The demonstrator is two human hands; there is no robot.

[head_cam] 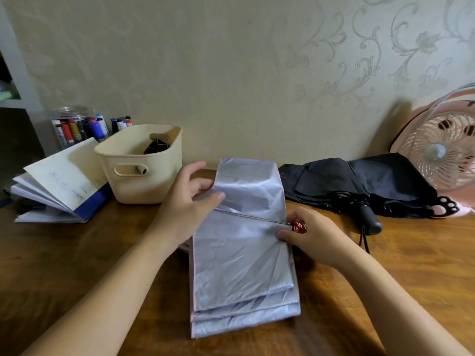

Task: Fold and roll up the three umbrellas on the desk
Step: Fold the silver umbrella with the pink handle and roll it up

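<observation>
A pale silver-lilac umbrella [241, 255] lies in flat stacked panels in the middle of the wooden desk [77, 265]. A thin metal rib crosses it and ends in a red tip [300, 226]. My left hand [187, 201] pinches the canopy's upper left edge. My right hand [313, 235] grips the right edge by the red tip. A black umbrella [359, 183] lies loosely collapsed at the back right, its handle [370, 219] pointing toward me. A dark patterned umbrella [156, 146] sits in the cream basket [144, 181].
An open book [61, 183] lies at the left. Behind it stands a clear jar of markers [74, 127]. A pink desk fan [442, 147] stands at the far right against the wallpapered wall.
</observation>
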